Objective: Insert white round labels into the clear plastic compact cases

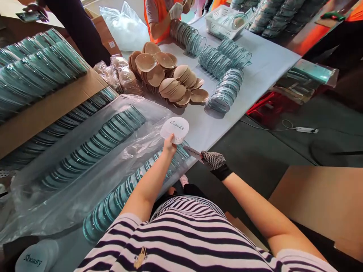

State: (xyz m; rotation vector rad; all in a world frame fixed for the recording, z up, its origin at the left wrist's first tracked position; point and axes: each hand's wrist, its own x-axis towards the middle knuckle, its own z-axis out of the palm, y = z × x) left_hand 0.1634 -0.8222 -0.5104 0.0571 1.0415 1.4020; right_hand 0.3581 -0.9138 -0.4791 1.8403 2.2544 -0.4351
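Observation:
My bare left hand (169, 144) grips a small stack of white round cards (176, 128), the top one printed "sbeauty". To its right, my right hand (213, 160), in a striped grey glove with a black cuff, pinches one card (193, 153) by its edge. That card is tilted and looks dark on the side I see. Both hands are above the table's near edge. A long row of clear round plastic cases (121, 195) runs below my left forearm. Beyond my hands lie piles of tan moulded cups (171, 90) and a short row of clear cases (227, 88) with a printed card in its front one.
More cases (215, 62) and a white basket (211, 26) stand farther along the white table (195, 126). Plastic-wrapped cases (93, 149) and a loaded cardboard box (56, 96) are at left. A co-worker in an orange vest (160, 15) is opposite. More cards (35, 258) lie bottom left.

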